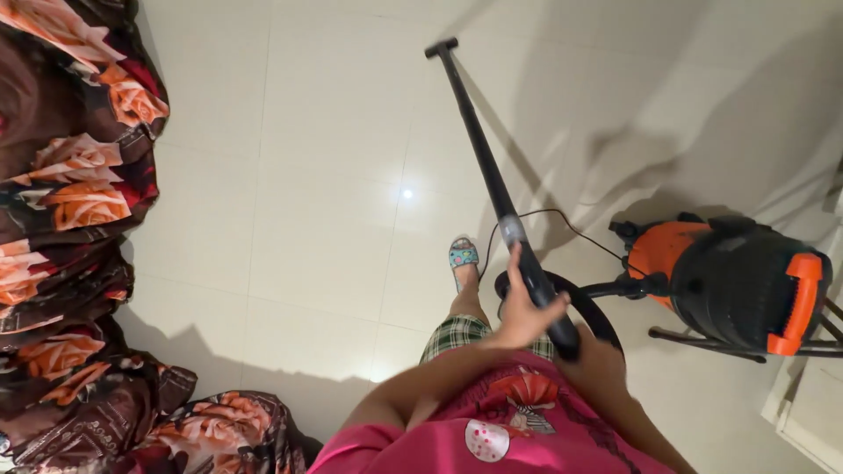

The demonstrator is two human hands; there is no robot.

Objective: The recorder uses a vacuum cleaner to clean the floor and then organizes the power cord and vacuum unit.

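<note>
Head view looks straight down on a glossy cream tiled floor (316, 219) with a ceiling light's glint on it, where I see my left hand (524, 309) clenched round the black vacuum wand (492, 175), whose nozzle rests on the tiles well ahead of my sandalled foot (463, 256). My right hand (597, 355) sits lower by the wand's end, mostly hidden, so I cannot tell its grip. An orange and black vacuum cleaner (733, 281) stands to my right, and a brown rose-patterned bedspread (70, 202) drapes down on my left.
</note>
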